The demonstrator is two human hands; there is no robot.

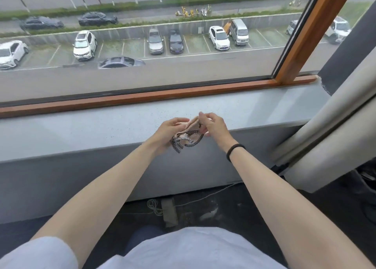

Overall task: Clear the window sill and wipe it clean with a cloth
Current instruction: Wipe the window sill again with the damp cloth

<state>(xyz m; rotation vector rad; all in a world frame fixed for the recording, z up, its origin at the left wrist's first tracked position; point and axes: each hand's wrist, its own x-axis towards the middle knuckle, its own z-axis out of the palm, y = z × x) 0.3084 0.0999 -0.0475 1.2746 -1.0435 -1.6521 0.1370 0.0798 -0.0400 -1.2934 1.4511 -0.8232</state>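
A pale grey window sill runs across the view below a wooden window frame. Above the sill's front edge, both hands hold a small pale pink cloth with black-and-white patterned strips hanging from it. My left hand grips the cloth from the left with curled fingers. My right hand pinches its upper right part; a black band sits on that wrist. Much of the cloth is hidden between the hands.
A grey rolled curtain or blind leans diagonally at the right, over the sill's right end. On the dark floor below the sill lie a thin white cord and a greyish rag-like strip. Outside the glass is a car park.
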